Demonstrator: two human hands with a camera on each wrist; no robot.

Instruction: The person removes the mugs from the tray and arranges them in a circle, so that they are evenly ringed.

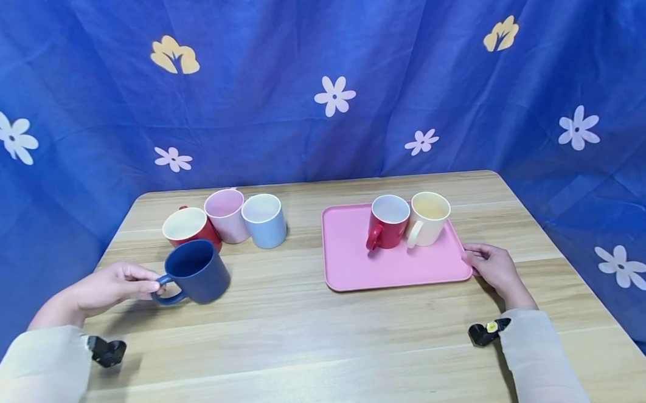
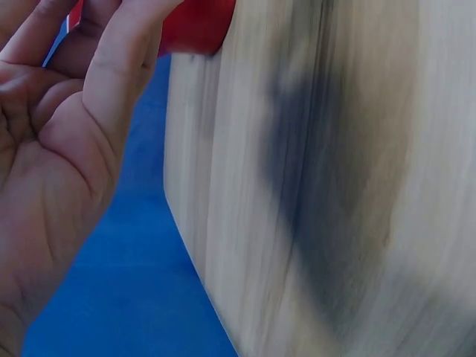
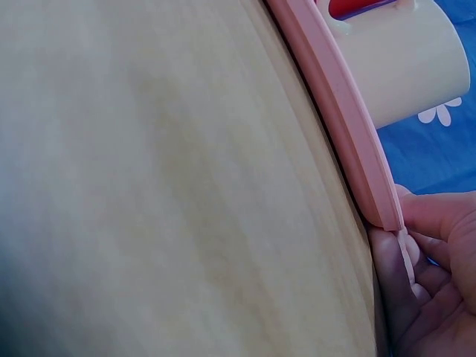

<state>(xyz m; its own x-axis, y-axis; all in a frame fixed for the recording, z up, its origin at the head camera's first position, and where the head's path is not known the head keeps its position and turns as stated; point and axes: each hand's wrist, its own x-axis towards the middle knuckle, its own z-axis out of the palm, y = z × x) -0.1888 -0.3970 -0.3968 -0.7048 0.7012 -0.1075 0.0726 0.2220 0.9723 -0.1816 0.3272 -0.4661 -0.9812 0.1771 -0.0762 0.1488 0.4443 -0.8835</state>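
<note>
Closest to you, your left hand [image 1: 111,290] pinches the handle [image 1: 169,301] of the navy mug [image 1: 206,277] between thumb and fingers, so the mug's body sits off to the right of your grip, its handle turned left toward you and its mouth facing up; whether its base touches the wooden table [image 1: 309,348] you cannot tell. Your right hand [image 1: 493,271], well apart from that mug, grips the pink tray [image 1: 348,261] by its right side near the close corner, and the right wrist view shows fingers on both sides of the rim. The relation to judge by is this: the tray lies to the right of the navy mug, across a stretch of tabletop, with its long axis running left to right and its left edge facing the mug, while your right hand is at the opposite end. Your left hand is therefore the nearer one to the mug, and your right to the tray. Farther back on the tray, the red mug [image 1: 393,235] and the cream mug [image 1: 429,231] stand side by side, right of its middle. Just behind the navy mug, a red mug with a white inside [image 1: 187,224], a pale pink mug [image 1: 229,218] and a light blue mug [image 1: 266,227] stand close together, before the blue curtain [image 1: 269,107].
</note>
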